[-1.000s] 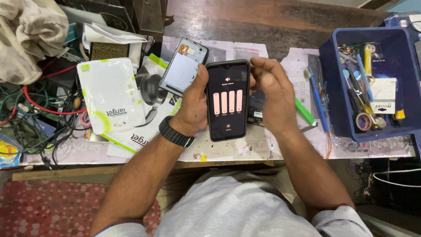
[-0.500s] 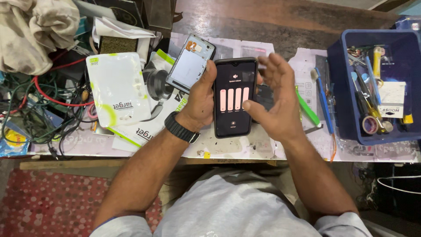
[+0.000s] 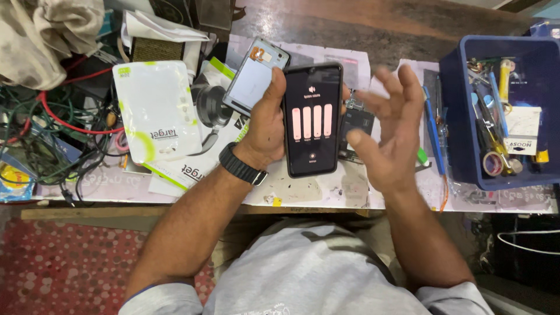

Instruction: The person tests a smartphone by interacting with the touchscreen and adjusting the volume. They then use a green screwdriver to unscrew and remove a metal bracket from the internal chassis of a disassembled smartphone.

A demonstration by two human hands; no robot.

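**Black phone upright in the left hand, right hand open just beside it**

Black glass is what catches the eye: a smartphone with its screen lit, showing four pale vertical bars on a dark ground. The left hand has it clamped along its left edge, thumb on the near side of the frame and fingers wrapped behind, a dark watch band on that wrist. The phone's long axis runs away from the person, top end toward the far side of the bench, and it is raised above the paper-covered worktop rather than lying on it.

The right hand hangs just to the right of the phone, fingers spread and slightly curled, holding nothing; its thumb points back toward the phone's right edge and stands close to it, apart from the glass as far as I can tell. So the phone lies to the left of those free fingers.

Behind the left hand's knuckles a second device with its back exposed leans on the clutter. A blue bin of tools stands well off to the right.
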